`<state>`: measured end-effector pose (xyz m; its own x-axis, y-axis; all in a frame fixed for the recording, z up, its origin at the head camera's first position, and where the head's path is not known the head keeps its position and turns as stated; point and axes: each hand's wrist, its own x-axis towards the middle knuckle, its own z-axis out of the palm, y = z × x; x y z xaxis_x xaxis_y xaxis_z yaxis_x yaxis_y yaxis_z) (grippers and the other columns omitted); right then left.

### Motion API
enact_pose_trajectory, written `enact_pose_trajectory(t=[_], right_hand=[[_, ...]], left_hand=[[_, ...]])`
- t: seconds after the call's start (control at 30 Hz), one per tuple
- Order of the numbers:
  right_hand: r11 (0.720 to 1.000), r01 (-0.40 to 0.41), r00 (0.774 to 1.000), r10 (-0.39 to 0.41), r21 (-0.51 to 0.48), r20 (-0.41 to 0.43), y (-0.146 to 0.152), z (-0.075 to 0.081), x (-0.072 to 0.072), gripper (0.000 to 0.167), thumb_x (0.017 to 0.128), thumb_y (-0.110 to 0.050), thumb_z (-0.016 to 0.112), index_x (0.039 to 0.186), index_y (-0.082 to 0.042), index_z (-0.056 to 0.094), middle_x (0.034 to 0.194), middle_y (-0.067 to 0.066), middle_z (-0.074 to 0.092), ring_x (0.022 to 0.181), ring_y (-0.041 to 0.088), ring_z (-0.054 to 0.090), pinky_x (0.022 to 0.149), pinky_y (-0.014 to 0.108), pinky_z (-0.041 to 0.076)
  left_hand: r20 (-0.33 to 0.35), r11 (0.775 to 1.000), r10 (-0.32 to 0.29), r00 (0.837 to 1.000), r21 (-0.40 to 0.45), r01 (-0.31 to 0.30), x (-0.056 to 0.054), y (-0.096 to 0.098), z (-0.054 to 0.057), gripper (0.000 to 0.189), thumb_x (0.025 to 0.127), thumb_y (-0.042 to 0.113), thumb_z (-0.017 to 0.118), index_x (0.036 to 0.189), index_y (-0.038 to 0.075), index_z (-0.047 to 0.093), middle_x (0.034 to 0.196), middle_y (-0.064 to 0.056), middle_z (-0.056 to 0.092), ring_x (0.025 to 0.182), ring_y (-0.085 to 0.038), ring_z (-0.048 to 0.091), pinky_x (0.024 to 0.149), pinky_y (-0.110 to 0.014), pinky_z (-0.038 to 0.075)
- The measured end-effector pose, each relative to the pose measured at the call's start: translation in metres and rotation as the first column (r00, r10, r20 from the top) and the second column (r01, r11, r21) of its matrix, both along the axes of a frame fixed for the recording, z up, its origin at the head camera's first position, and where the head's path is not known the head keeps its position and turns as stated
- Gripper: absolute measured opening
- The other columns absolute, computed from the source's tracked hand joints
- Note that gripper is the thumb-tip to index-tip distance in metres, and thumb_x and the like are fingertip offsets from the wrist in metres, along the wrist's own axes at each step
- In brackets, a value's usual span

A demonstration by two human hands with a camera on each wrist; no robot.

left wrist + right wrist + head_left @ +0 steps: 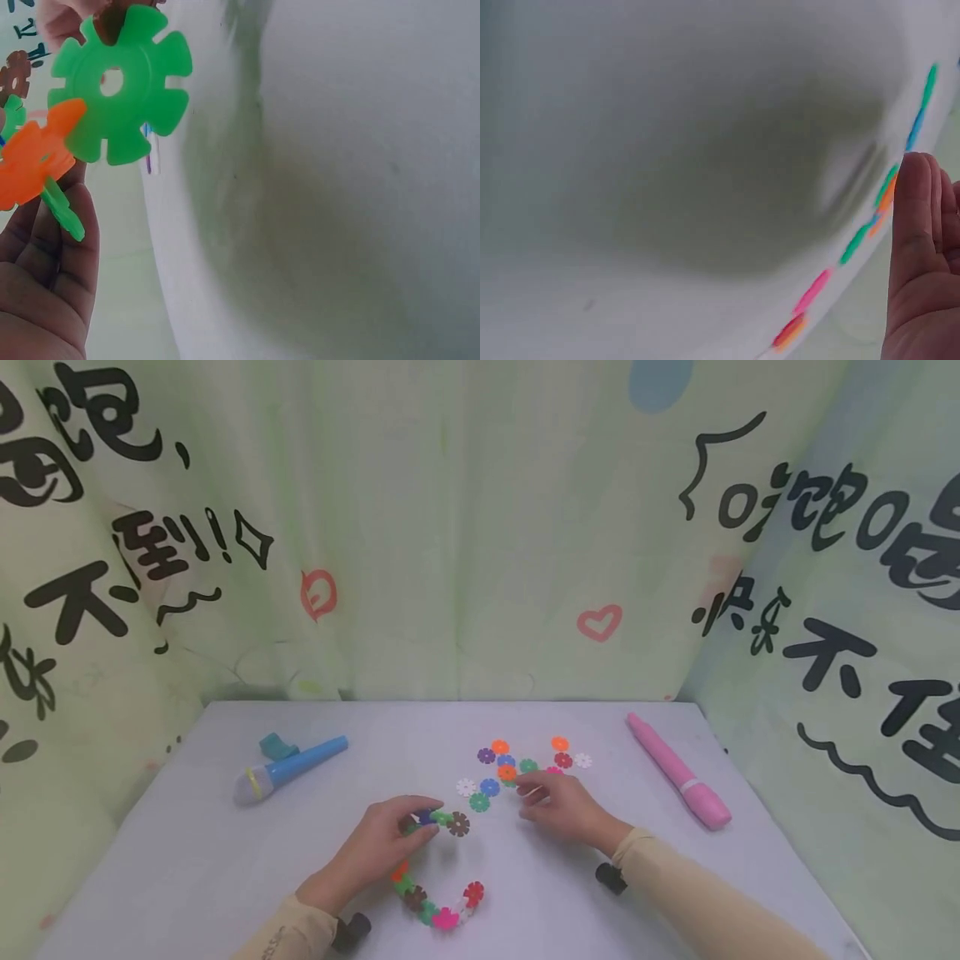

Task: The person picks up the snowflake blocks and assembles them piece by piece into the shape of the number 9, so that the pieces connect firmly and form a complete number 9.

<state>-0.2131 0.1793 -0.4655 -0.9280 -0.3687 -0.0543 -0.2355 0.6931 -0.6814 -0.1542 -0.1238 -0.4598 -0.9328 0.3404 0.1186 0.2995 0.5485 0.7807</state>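
My left hand (382, 839) pinches a curved chain of notched plastic flower discs (445, 919) by its upper end, and the rest hangs below in an open loop. The chain has green, brown, orange, pink, red and blue discs. Close up in the left wrist view are a green disc (146, 79) and an orange disc (30, 165) slotted together. My right hand (570, 810) reaches over the table with its fingertips right at an orange loose disc (507, 772). Fairly straight fingers (913, 202) show in the right wrist view, with nothing visible in them.
Several loose discs (490, 787) lie scattered at the middle of the white table (225, 877). A blue toy microphone (307, 762) and a teal piece (277, 746) lie at the left, a pink microphone-shaped toy (678, 772) at the right. Printed curtains (457, 543) surround the table.
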Motion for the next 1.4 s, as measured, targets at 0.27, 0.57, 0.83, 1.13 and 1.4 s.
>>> enact_pose_trajectory(t=[0.27, 0.57, 0.83, 1.13, 1.4], right_hand=[[0.988, -0.062, 0.994, 0.074, 0.140, -0.081, 0.001, -0.016, -0.028, 0.041, 0.089, -0.014, 0.076, 0.128, -0.017, 0.066, 0.113, -0.006, 0.064, 0.099, 0.015, 0.062, 0.086, 0.037, 0.053], [0.913, -0.158, 0.961, 0.229, 0.376, -0.153, -0.031, -0.010, -0.035, 0.039, 0.092, -0.018, 0.071, 0.130, -0.020, 0.067, 0.122, 0.000, 0.059, 0.108, 0.019, 0.058, 0.089, 0.037, 0.052], [0.921, -0.127, 0.977, 0.180, 0.368, -0.114, -0.035, -0.001, -0.026, 0.028, 0.089, -0.019, 0.077, 0.115, -0.013, 0.067, 0.113, 0.000, 0.058, 0.106, 0.019, 0.058, 0.091, 0.037, 0.052], [0.961, -0.119, 0.987, 0.141, 0.251, -0.071, -0.026, -0.007, -0.024, 0.026, 0.088, -0.020, 0.077, 0.107, -0.018, 0.059, 0.093, -0.009, 0.060, 0.087, 0.012, 0.057, 0.079, 0.033, 0.052], [0.991, -0.100, 0.988, 0.109, 0.087, -0.106, -0.020, 0.001, -0.006, 0.023, 0.093, -0.011, 0.070, 0.114, -0.018, 0.066, 0.099, -0.009, 0.064, 0.091, 0.013, 0.059, 0.081, 0.034, 0.053]], left_hand=[[0.000, 1.000, 0.015, 1.000, 0.001, -0.015, 0.000, -0.001, -0.001, 0.031, 0.094, 0.018, 0.072, 0.125, 0.014, 0.068, 0.121, 0.005, 0.066, 0.115, -0.022, 0.059, 0.094, -0.047, 0.050], [0.021, 1.000, 0.007, 1.000, 0.010, -0.007, -0.002, 0.000, -0.001, 0.032, 0.095, 0.018, 0.070, 0.127, 0.014, 0.067, 0.125, 0.003, 0.065, 0.115, -0.023, 0.059, 0.093, -0.047, 0.050], [-0.002, 1.000, 0.025, 1.000, 0.008, -0.025, -0.001, -0.002, -0.004, 0.026, 0.094, 0.015, 0.070, 0.120, 0.019, 0.068, 0.120, 0.008, 0.064, 0.117, -0.020, 0.057, 0.097, -0.048, 0.048], [-0.026, 1.000, 0.013, 1.000, 0.020, -0.012, -0.001, -0.004, -0.004, 0.022, 0.095, 0.013, 0.068, 0.116, 0.021, 0.068, 0.118, 0.008, 0.064, 0.118, -0.020, 0.057, 0.099, -0.050, 0.046], [-0.036, 1.000, 0.009, 0.999, 0.022, -0.009, -0.002, -0.003, -0.003, 0.021, 0.095, 0.013, 0.068, 0.115, 0.021, 0.068, 0.116, 0.009, 0.065, 0.112, -0.018, 0.058, 0.098, -0.048, 0.048]])
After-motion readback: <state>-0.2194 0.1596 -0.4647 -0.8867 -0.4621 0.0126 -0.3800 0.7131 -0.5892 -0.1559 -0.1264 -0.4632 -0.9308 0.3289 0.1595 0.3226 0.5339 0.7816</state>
